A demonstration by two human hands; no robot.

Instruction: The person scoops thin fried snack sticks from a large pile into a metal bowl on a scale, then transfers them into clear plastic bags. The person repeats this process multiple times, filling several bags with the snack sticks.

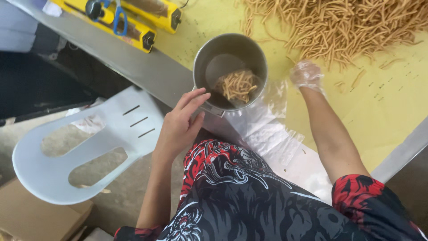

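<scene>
Filling the metal cup (230,71) looks like the step in hand, and it's early: only a small clump of fried snack sticks (237,85) sits in the bottom, toward the near right wall.

Left to right:
- White plastic chair (84,147) on the floor at far left, a cardboard box (35,218) near it.
- Yellow tools with black knobs (138,20) and blue-handled scissors (117,15) at the far left edge of the table.
- Your left hand (180,127), bare, fingers spread loosely, fingertips touching the cup's near left rim. Steadying it, not gripping.
- Cup sits at the near edge of the yellow table top (383,111), upright, partly over a clear plastic bag (272,129).
- Your right hand (306,75), in a thin clear glove, knuckles up, fingers curled under just beside the big pile of sticks (339,27). Can't tell if it's holding any.

Next move, my read: scoop from the pile's near edge and carry left to the cup, keeping your left hand on the rim so it doesn't tip.

Sticks: thin, golden-brown, brittle-looking, some loose on the table.
</scene>
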